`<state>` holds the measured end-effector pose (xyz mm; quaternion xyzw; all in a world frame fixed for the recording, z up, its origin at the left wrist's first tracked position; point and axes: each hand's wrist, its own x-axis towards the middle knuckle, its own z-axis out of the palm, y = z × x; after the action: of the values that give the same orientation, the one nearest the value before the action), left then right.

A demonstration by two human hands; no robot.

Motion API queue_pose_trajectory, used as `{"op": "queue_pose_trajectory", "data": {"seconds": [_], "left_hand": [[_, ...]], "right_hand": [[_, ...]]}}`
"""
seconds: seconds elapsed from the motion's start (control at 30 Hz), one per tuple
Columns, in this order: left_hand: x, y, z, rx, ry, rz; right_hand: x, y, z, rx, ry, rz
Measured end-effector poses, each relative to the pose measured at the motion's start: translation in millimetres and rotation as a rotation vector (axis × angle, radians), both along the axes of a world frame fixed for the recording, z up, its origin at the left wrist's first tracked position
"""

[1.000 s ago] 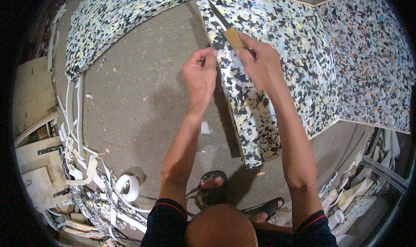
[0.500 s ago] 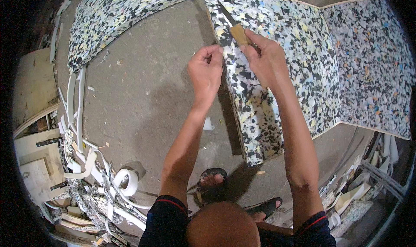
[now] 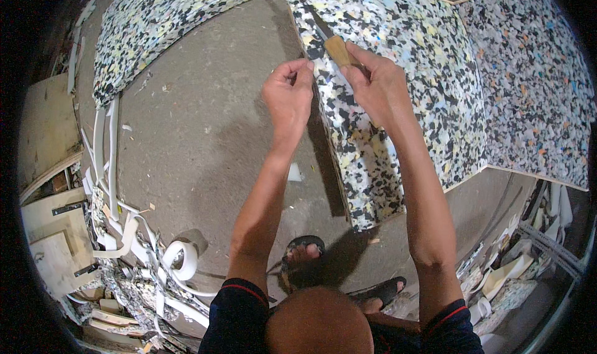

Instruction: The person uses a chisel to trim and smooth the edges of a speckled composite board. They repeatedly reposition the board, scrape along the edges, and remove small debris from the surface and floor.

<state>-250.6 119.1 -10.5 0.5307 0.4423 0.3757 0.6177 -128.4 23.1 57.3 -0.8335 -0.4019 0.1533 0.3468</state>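
Observation:
My right hand (image 3: 379, 90) grips a knife (image 3: 337, 49) by its light wooden handle, its blade pointing away from me over the far left part of a thick foam-covered panel (image 3: 429, 62). The foam is speckled white, black and pale yellow. My left hand (image 3: 289, 96) is closed in a pinch, its thumb tip right beside the panel's left edge. What those fingers hold, if anything, is hidden. Part of the blade is hard to make out against the speckled foam.
Another speckled foam piece (image 3: 168, 27) curves across the far left, and a bluish-grey speckled panel (image 3: 535, 80) adjoins on the right. White strips, a white roll (image 3: 180, 261) and wooden boards (image 3: 53, 121) lie along the left. More scraps (image 3: 507, 276) lie at lower right.
Both hands appear slightly farther left in the picture, and the panel has shifted slightly up and left with the view. The knife's blade looks different against the foam. Both grips look the same.

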Motion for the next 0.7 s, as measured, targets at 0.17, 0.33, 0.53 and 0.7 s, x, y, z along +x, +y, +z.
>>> {"op": "queue_pose_trajectory", "data": {"seconds": [0.17,0.33,0.53,0.7], "left_hand": [[-1.2,1.0,5.5,0.032,0.046,-0.005],[-2.8,-1.0,2.1,0.032,-0.005,-0.019],[-3.4,0.4,-3.9,0.060,0.019,-0.047],[-3.0,2.8,-7.1,0.040,0.008,-0.036]], "right_hand": [[-14.6,-39.9,6.5,-0.081,0.062,-0.019],[-14.7,-40.2,1.9,0.092,-0.008,0.029],[-3.4,-11.7,-3.4,0.040,-0.010,0.030],[-18.5,-56.8,7.6,-0.036,0.069,0.020]]}}
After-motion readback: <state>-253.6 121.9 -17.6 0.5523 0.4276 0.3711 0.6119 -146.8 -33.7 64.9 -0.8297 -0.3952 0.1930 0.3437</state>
